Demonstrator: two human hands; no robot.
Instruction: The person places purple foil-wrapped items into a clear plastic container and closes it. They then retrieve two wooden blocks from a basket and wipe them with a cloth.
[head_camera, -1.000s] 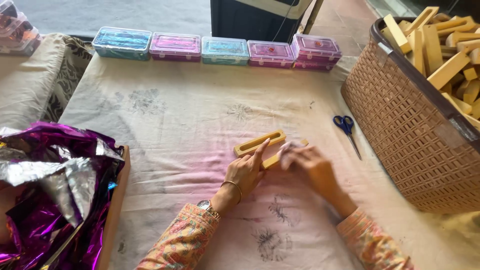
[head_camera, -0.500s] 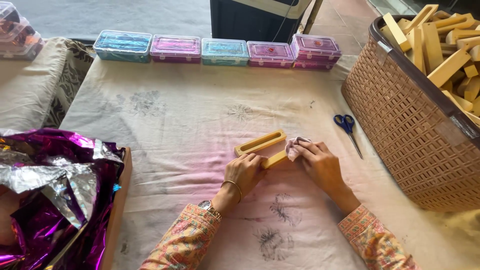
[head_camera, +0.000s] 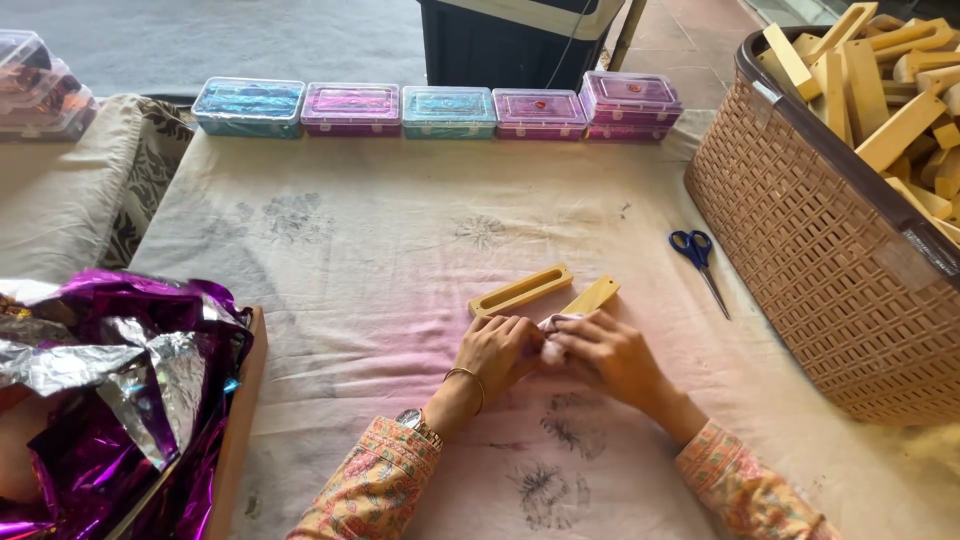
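Note:
My left hand (head_camera: 498, 350) and my right hand (head_camera: 608, 355) meet on the cloth-covered table (head_camera: 380, 260), fingers curled together around a small pale pink wad (head_camera: 553, 324). The wad sits at the near end of a plain yellow wooden block (head_camera: 594, 296), which lies partly under my right fingers. Just beyond my left fingertips lies a second wooden block with a long slot (head_camera: 520, 290), apart from both hands. What the wad is made of I cannot tell.
A brown woven basket (head_camera: 830, 260) full of wooden blocks stands at the right, with blue-handled scissors (head_camera: 698, 258) beside it. Several coloured lidded plastic boxes (head_camera: 448, 110) line the far edge. Crumpled purple and silver foil (head_camera: 110, 380) fills a wooden tray at the left.
My hands have drawn closer together and slightly toward me, closing over the pale wad. The slotted block has stayed in place.

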